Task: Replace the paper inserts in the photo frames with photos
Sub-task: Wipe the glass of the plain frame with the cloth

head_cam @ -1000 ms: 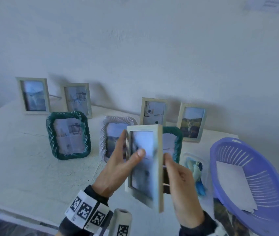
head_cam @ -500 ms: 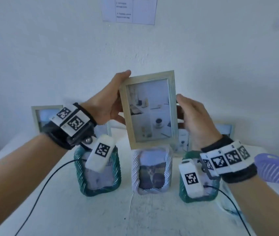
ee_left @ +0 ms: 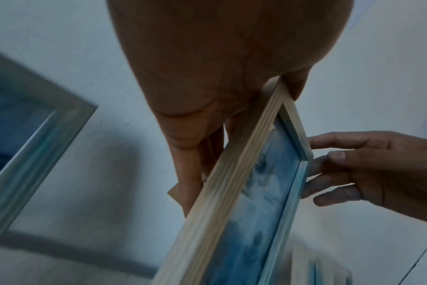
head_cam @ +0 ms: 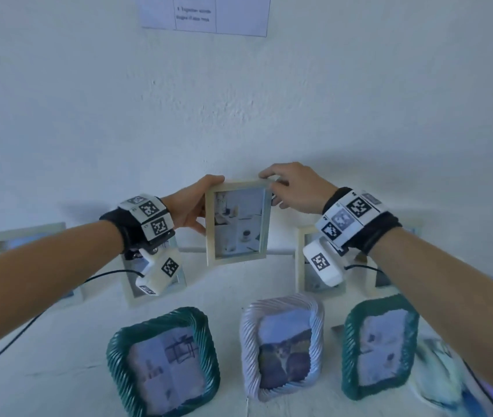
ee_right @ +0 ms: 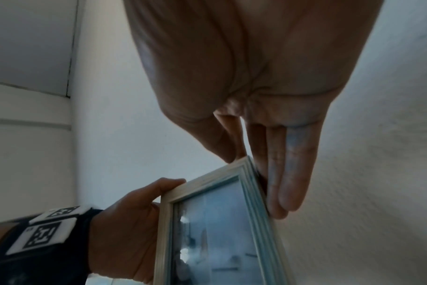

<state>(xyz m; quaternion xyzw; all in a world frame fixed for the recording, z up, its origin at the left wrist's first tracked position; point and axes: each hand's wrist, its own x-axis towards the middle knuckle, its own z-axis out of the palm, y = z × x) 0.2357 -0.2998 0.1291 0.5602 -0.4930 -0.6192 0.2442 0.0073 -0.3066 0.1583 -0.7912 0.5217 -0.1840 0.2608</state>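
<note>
Where legible, no writing: wooden frame (head_cam: 237, 224), blurred wall sheet (head_cam: 206, 14).

Bare forearms, no sleeves, with a tracking rig strapped to each wrist.

The left hand (head_cam: 192, 206) and right hand (head_cam: 296, 188) are bare. Each wrist carries a black fabric band (head_cam: 118, 227) topped by white plates (head_cam: 150, 216) printed with black square-code markers; the right band (head_cam: 380, 228) has its own plates (head_cam: 349, 218). Under each wrist hangs a rounded white camera box (head_cam: 159, 273), also marked with a code; the right one (head_cam: 323, 263) matches. A thin black cable (head_cam: 28, 320) runs from the left box.
</note>
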